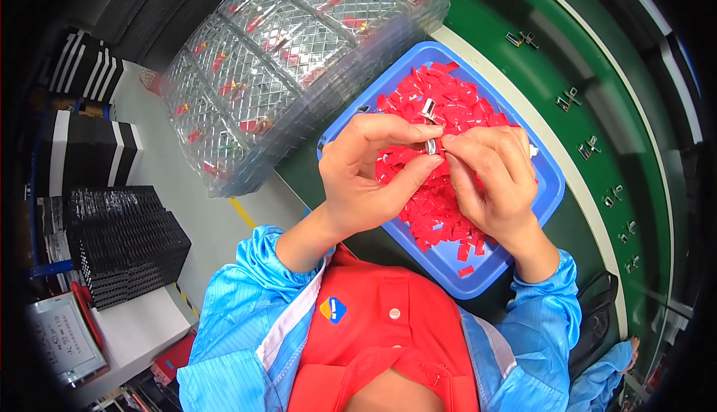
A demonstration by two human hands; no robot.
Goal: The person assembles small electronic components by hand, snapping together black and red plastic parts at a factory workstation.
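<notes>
Over the blue plastic tray, my left hand pinches a small shiny metal part between thumb and fingertips. A silver-and-white piece sticks up just beyond those fingertips; whether it belongs to the same part I cannot tell. My right hand is closed, its thumb and forefinger pressed together right beside the metal part. What those right fingertips hold, if anything, is hidden. Beneath both hands, a heap of small red pieces fills much of the tray.
Stacked clear blister trays holding small red-tagged parts stand at the far left. Along the right curves a green conveyor belt carrying several small metal parts. Black trays are piled at left. Another person's blue sleeve shows at lower right.
</notes>
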